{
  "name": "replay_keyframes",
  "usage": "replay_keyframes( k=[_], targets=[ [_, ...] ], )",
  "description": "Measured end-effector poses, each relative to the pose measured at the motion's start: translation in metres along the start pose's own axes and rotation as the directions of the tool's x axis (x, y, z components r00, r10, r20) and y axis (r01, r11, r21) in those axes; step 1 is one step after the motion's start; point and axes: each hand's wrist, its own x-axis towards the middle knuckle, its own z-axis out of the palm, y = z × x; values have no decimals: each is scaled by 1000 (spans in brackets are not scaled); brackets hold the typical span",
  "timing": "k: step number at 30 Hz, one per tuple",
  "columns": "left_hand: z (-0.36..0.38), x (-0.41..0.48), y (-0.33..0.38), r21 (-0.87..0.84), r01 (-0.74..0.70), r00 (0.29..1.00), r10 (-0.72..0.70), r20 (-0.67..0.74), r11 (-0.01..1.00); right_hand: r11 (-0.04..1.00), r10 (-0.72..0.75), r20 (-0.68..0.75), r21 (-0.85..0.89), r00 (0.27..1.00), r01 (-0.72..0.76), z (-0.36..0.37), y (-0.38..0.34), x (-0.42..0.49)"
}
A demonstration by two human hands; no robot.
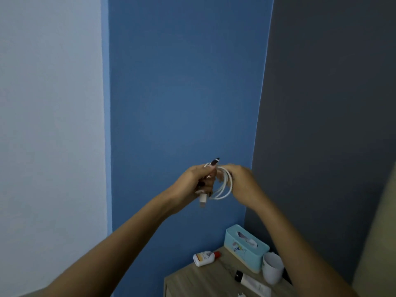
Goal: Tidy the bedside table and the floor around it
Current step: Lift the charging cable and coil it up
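Cable, thin, white and rubbery (224, 186), hangs coiled in loose loops between both raised hands above the wood-grain bedside table (205, 279). My left hand (196, 179) closes round the bundle near its plug; my right hand (240, 175) pinches the loops. I judge it light, limp and springy, so gripping across all loops should stop them unwinding.

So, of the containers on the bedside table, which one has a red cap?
The small white bottle lying on its side at the table's left edge. The tube has a black cap, and the white cup has none.
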Motion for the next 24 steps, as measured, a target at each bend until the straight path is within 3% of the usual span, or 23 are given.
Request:
replay_keyframes(
  k=[2,6,8,11,14,19,22,24],
  targets=[
    [-3,-1,-4,52,8,999,-7,-36,999,999,17,16,43,1000,-18,10,2,-4],
    [-11,-3,-17,249,57,970,6,-244,967,991,75,38,113,996,-78,25,4,-13],
    [-17,-4,-21,418,67,950,70,-304,906,989,105,38,101,994,-109,26,5,-15],
    [-22,-5,-28,624,46,944,171,-282,780,984,136,-17,116,991,-133,21,4,-20],
    [-22,-4,-34,677,16,942,216,-258,736,941,224,14,257,974,-220,15,0,-22],
    [-20,1,-37,731,-15,931,276,-238,682,619,420,322,581,848,-528,0,-3,-21],
    [-20,4,-39,738,0,924,283,-258,675,356,399,430,742,810,-569,-4,0,-21],
    [-18,8,-40,741,-1,917,297,-268,672,247,381,455,789,805,-563,-2,1,-22]
  ],
)
